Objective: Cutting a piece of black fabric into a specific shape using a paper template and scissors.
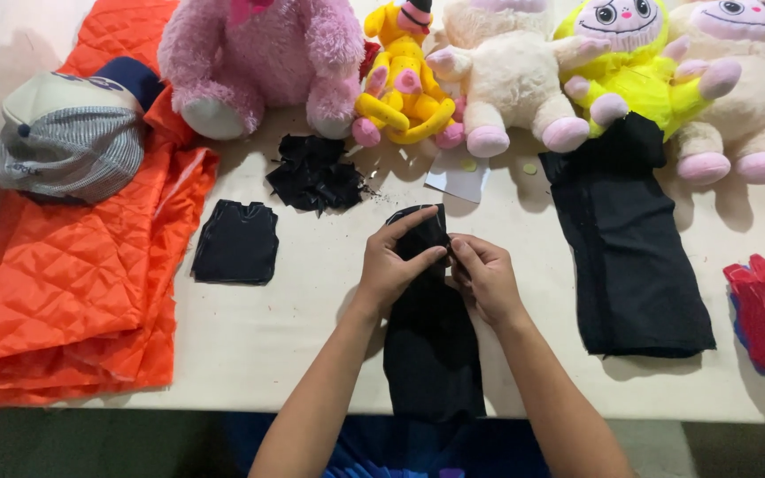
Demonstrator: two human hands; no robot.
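Both hands pinch the top end of a long strip of black cloth (pixel 431 341): the left hand (pixel 393 264) curls its thumb and fingers over the folded upper edge, and the right hand (pixel 486 276) grips the same edge just beside it. The cloth is dark, soft and faintly ribbed, lying on the pale table (pixel 312 310) with its lower end over the near edge. A small black square of cloth (pixel 236 242) lies to the left, black scraps (pixel 316 173) beyond, and a longer black piece (pixel 630 257) to the right. Plush toys (pixel 506 62) line the far side, by orange quilted fabric (pixel 73 265) and a cap (pixel 68 133).
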